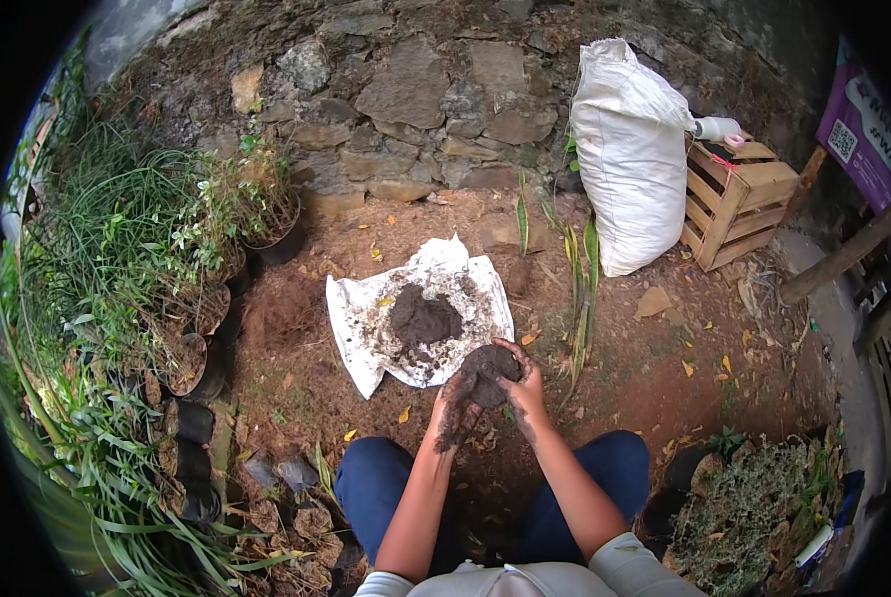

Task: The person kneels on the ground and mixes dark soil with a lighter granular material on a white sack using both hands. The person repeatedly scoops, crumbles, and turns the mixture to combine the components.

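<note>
Between my two hands is a rounded lump of dark wet soil [488, 374], held above the ground just in front of my knees. My left hand [459, 410] is smeared with mud and supports the lump from the left and below. My right hand [524, 384], muddy too, curves round its right side with the fingers over the top edge. Beyond my hands a white woven sheet or sack [356, 313] lies spread on the ground, spotted with soil. On it sits a larger heap of dark soil [424, 317].
Potted plants [277, 239] and long grassy leaves crowd the left. A full white woven sack [628, 164] stands near the stone wall [401, 89], beside a wooden crate [744, 198]. Snake plant leaves [584, 298] rise right of the sheet. Low plants [744, 515] grow at the lower right.
</note>
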`<state>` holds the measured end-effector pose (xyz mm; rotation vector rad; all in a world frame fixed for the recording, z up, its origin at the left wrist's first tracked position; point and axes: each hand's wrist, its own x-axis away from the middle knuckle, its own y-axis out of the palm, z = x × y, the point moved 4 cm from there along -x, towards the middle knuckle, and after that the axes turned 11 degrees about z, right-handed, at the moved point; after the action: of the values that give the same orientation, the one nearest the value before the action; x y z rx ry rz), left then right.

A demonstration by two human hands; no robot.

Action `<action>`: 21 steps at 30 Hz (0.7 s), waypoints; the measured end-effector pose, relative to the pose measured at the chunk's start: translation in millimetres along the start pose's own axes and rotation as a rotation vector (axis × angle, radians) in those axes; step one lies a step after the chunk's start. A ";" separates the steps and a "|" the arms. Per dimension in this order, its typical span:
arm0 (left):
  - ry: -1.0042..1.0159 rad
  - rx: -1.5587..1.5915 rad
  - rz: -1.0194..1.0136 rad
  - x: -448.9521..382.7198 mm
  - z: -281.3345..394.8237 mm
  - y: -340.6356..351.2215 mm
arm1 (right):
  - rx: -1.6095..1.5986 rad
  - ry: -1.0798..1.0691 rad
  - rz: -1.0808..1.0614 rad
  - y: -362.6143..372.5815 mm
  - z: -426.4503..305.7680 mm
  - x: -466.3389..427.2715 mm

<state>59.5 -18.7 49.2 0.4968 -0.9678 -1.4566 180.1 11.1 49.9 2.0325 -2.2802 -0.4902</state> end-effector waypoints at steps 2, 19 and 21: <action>-0.009 0.042 -0.075 4.7 4.7 7.6 | -0.017 0.009 -0.035 -0.9 -2.3 0.2; -0.117 0.208 -0.218 -8.5 -1.1 -2.9 | 0.120 -0.023 0.139 9.2 -11.6 4.1; -0.136 0.232 -0.243 -8.6 -2.6 -6.9 | 0.159 0.033 0.143 10.5 -21.0 7.8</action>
<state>58.7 -11.9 40.2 0.7116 -1.2255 -1.6195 174.1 0.2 71.3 1.9058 -2.4947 -0.2727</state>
